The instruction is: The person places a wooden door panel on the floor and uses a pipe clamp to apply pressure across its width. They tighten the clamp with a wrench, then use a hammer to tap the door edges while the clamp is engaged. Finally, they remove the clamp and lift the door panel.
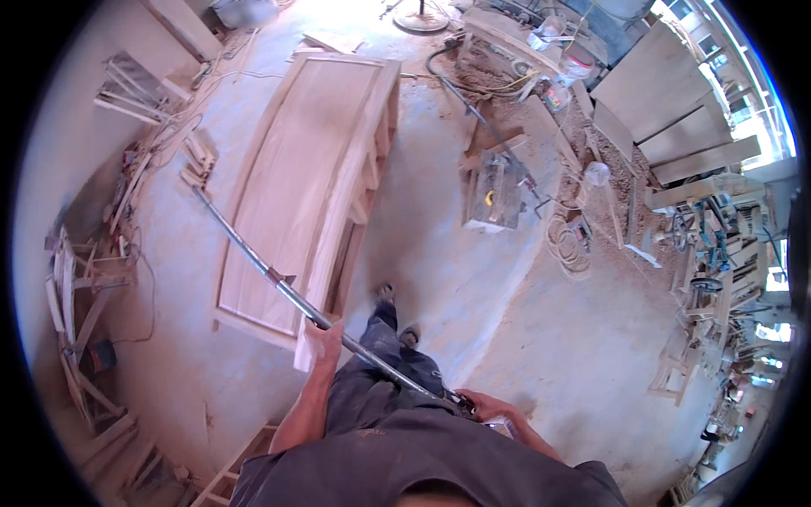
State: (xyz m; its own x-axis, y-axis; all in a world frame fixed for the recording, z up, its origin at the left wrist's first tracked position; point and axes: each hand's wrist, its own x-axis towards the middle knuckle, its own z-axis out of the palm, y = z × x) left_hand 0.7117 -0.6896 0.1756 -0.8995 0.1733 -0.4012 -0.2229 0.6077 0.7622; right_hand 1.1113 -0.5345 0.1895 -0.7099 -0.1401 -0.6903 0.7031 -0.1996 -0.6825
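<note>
A long metal pipe clamp (pixel 241 242) slants across in front of me, its far end out to the left past the wooden panel. My left hand (pixel 324 341) is wrapped round the pipe near the panel's near corner. At my waist my right hand (pixel 481 406) is closed on the dark fitting at the pipe's near end; its fingers are partly hidden. A small jaw piece sits partway along the pipe. Beneath the clamp lies a large pale wooden panel with a raised frame (pixel 291 186), resting on a wooden support.
To the right of the panel a scuffed box (pixel 493 193) stands on the floor, with a long metal bar (pixel 498 139) beyond it. A coiled hose (pixel 566 245) lies nearby. Wood scraps (pixel 89 296) lean along the left wall. A cluttered workbench (pixel 515 38) stands at the back right.
</note>
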